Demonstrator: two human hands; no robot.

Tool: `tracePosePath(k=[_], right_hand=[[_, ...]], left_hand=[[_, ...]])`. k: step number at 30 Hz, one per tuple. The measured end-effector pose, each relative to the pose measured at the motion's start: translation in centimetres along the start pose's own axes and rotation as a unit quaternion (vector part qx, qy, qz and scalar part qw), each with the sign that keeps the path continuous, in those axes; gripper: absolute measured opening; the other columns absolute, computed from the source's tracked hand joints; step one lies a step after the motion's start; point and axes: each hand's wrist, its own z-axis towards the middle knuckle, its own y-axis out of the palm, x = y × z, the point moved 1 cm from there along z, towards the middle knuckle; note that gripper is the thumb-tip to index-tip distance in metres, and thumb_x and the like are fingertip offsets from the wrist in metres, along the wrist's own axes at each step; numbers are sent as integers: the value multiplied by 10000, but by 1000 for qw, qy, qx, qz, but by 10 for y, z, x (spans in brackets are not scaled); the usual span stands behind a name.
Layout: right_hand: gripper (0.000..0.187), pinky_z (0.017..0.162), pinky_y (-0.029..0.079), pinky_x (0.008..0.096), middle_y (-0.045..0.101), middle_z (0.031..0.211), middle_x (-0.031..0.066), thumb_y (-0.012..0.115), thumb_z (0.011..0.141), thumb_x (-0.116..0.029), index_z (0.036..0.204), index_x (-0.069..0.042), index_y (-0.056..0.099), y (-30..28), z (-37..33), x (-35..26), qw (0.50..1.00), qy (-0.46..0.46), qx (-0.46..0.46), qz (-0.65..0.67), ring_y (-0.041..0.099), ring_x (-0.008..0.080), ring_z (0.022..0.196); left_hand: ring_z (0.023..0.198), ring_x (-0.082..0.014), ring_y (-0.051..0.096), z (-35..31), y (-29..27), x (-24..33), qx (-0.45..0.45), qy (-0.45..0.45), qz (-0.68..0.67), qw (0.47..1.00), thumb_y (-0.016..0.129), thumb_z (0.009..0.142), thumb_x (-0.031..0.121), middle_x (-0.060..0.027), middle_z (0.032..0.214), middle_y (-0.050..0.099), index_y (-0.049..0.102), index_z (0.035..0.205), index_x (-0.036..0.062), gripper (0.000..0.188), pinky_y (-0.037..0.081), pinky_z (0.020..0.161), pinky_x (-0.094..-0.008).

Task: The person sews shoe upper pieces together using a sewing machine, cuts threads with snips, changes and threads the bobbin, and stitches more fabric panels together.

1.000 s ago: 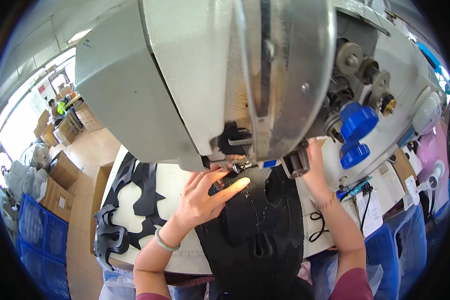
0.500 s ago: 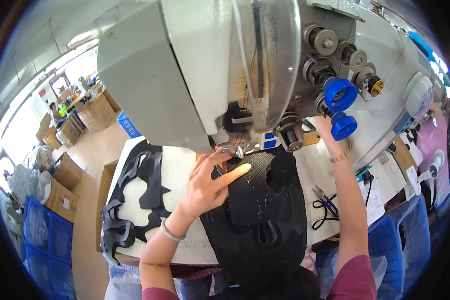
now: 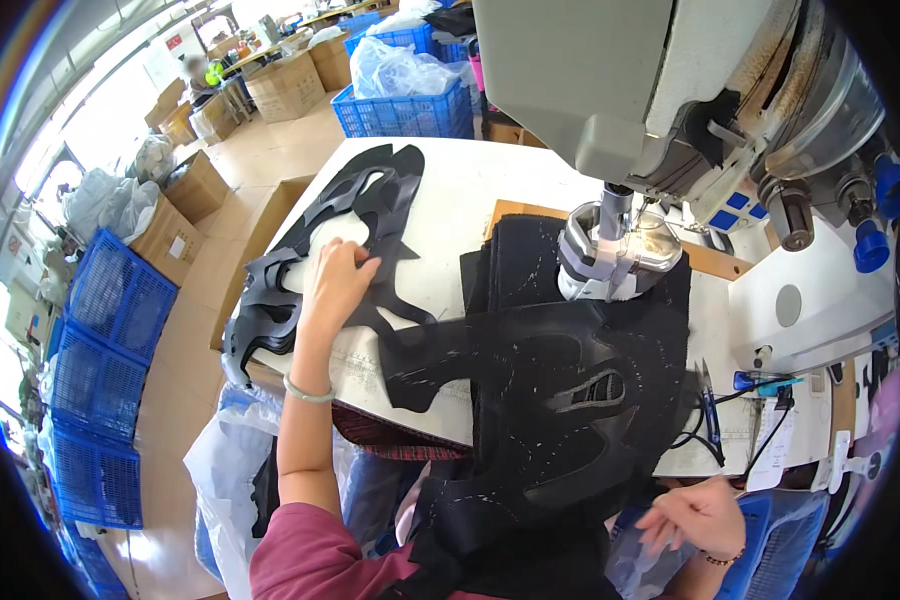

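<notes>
My left hand hovers over or rests on a pile of black cut-out pieces at the table's left. Its fingers are bent in together; what they hold, if anything, is hidden. My right hand is low at the front right, near my lap, slightly blurred, its fingers loosely bent and apart with nothing in them. Between the hands, a black shaped piece with curved cut-outs lies over black fabric by the sewing machine's needle area.
Scissors and cables lie on the white table right of the black fabric. Blue crates stand beyond the table, more blue crates at left. Cardboard boxes stand on the floor. Farther off is another person.
My left hand has left the needle area for the pile at left. My right hand has come down from beside the machine to the front edge. The view has swung left.
</notes>
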Motion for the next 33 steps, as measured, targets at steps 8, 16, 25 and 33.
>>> tracePosePath(k=[8, 16, 25, 33], right_hand=[[491, 873, 427, 319, 561, 1121, 87, 692, 745, -205, 1166, -6, 537, 17, 105, -82, 607, -528, 233, -546, 506, 217, 1075], [752, 923, 369, 316, 534, 1150, 108, 661, 733, -372, 1305, 32, 386, 22, 135, -89, 586, -436, 159, -664, 445, 227, 1088], [296, 697, 495, 337, 505, 857, 117, 530, 775, -114, 1004, 71, 555, 21, 151, -85, 579, -530, 204, -585, 558, 243, 807], [225, 691, 484, 386, 608, 894, 151, 623, 800, -171, 953, -13, 577, -13, 100, -104, 796, -456, 166, -361, 608, 333, 815]], left_hand=[[974, -382, 511, -25, 46, 0, -53, -66, 110, 990, 668, 693, 358, -246, 997, 532, 519, 986, -87, 554, 431, 863, -418], [902, -400, 520, -39, 40, 8, -70, 86, 43, 993, 524, 770, 165, -253, 915, 518, 558, 794, -98, 266, 434, 825, -438], [816, -245, 537, 1, 22, -43, 180, 136, -198, 954, 367, 934, 261, -118, 778, 555, 568, 792, 28, 339, 414, 765, -345], [557, -130, 486, -10, -97, 32, 48, 157, -829, 535, 397, 960, 313, -66, 670, 481, 441, 804, 13, 341, 473, 519, -268]])
